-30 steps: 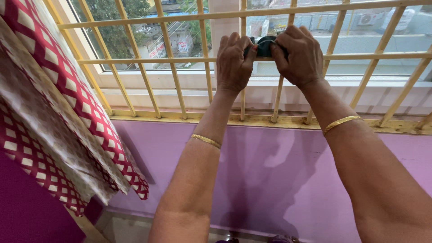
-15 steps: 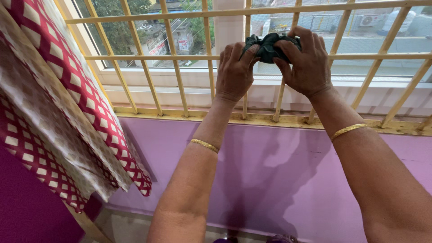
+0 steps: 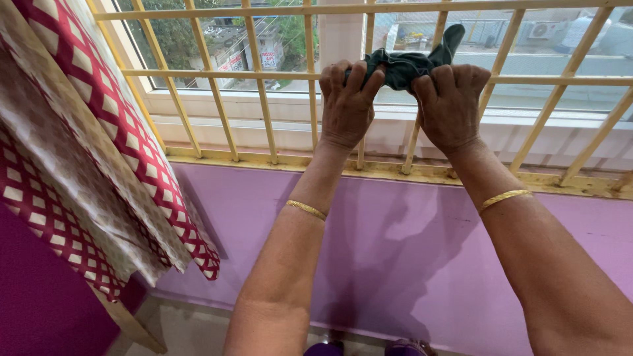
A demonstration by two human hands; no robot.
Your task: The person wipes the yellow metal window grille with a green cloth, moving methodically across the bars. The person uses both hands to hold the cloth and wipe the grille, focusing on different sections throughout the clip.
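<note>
Both hands are raised in front of a window grille (image 3: 264, 76) made of yellow bars. The left hand (image 3: 346, 105) and the right hand (image 3: 452, 105) hold together a dark green cloth (image 3: 405, 62), which is bunched between them at the level of a horizontal bar. The fingers of the left hand are curled tightly over the left end of the cloth, with the thumb pressing from the side. The fingers of the right hand are closed over the right part in the same way, and one loose corner of the cloth stands up above this hand. The two hands are very near each other but do not touch.

Each wrist carries a thin gold bangle (image 3: 305, 209). Below the grille there is a purple wall (image 3: 395, 244), where the shadows of the arms fall. At the left side, a red and white checked fabric (image 3: 112, 99) hangs down, and a beige patterned fabric (image 3: 59, 171) lies over it. Through the window, trees and buildings are visible outside.
</note>
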